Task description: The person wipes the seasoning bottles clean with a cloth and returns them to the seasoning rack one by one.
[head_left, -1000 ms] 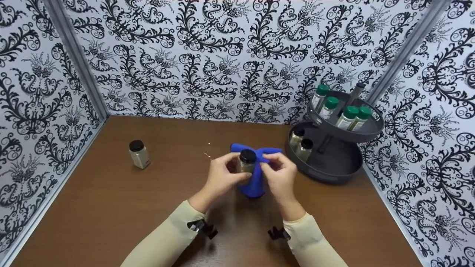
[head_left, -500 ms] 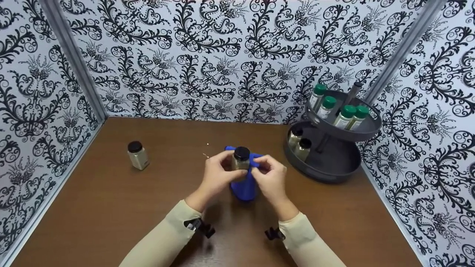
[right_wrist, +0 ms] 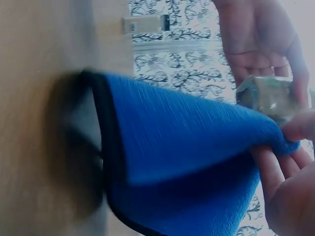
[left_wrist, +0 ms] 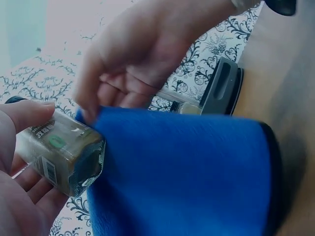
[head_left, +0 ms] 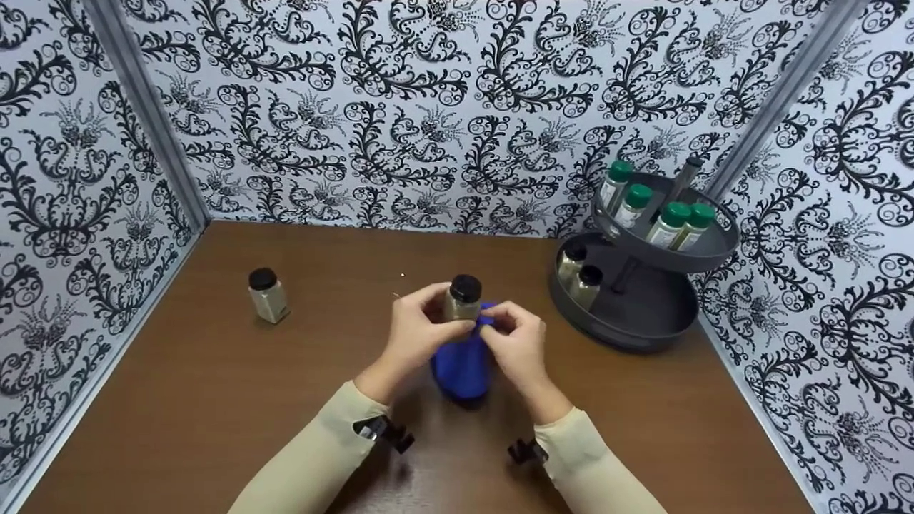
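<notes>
My left hand (head_left: 421,325) grips a glass spice jar (head_left: 463,303) with a black lid, thumb on the near side and fingers behind. In the left wrist view the jar (left_wrist: 66,147) shows its label, a barcode and its bottom. My right hand (head_left: 518,339) pinches the top of a blue cloth (head_left: 463,368) with dark edging. In the right wrist view the cloth (right_wrist: 182,132) hangs in a fold from thumb and fingers, close beside the jar (right_wrist: 268,96). Part of the cloth is behind the hands in the head view.
A second black-lidded jar (head_left: 268,296) stands at the left of the brown table (head_left: 321,271). A dark two-tier round stand (head_left: 643,343) at the right holds several green-capped bottles (head_left: 635,207) above and two black-lidded jars (head_left: 587,287) below. Small specks lie mid-table. Patterned walls enclose the table.
The cloth, first spread out behind the jar, has been drawn together and now hangs down below the hands. Both hands have shifted slightly left, the left still gripping the jar.
</notes>
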The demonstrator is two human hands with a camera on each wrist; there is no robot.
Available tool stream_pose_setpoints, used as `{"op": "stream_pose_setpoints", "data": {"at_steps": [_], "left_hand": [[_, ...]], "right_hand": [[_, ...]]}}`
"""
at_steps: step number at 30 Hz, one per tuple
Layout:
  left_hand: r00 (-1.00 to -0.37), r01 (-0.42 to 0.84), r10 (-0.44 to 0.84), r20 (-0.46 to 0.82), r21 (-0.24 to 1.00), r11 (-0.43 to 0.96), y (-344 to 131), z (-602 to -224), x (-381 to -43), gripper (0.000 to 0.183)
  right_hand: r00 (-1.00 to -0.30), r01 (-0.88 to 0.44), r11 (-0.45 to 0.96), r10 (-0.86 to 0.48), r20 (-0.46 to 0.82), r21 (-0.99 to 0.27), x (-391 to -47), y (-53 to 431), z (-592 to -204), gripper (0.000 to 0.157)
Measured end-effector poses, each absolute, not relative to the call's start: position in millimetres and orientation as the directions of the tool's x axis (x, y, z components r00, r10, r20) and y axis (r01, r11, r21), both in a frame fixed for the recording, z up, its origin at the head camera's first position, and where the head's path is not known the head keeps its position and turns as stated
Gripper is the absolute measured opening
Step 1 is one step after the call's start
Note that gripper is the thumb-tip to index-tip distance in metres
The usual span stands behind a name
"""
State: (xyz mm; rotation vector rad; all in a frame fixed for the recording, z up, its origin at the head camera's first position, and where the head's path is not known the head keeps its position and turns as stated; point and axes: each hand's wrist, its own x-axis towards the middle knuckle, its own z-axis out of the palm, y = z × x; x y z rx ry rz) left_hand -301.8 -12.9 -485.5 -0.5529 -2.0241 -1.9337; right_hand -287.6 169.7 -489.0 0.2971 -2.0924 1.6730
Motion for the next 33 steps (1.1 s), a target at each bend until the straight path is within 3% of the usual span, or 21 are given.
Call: {"op": "stream_pose_setpoints", "data": {"at_steps": [6,10,16,23,33], "left_hand": [[-0.881,0.463,0.146,0.450,0.884,0.067,-3,-491,-296,0.050],[-0.881,0.457,0.170,0.441,0.887,0.067,0,-493,-294,0.051],[-0.898,0.429,0.099,0.430,0.903,-0.027,-4,-491,-297,0.050],[-0.915,0.399,0.026,0.403,0.912,-0.099,-16,-481,-299,0.050],[-0.919,0.394,-0.021,0.394,0.918,-0.035,-27,-496,-322,0.048]], "right_hand": [[-0.768,-0.597,0.072,0.238,0.595,-0.799,-278,181,-464,0.013],[-0.722,-0.663,0.027,0.240,0.649,-0.748,-273,183,-456,0.013],[-0.779,-0.584,0.177,0.153,0.609,-0.792,-275,175,-468,0.014],[-0.887,-0.430,0.341,0.012,0.461,-0.836,-282,172,-485,0.019],[-0.902,-0.406,0.336,0.003,0.432,-0.850,-295,192,-474,0.017]]}}
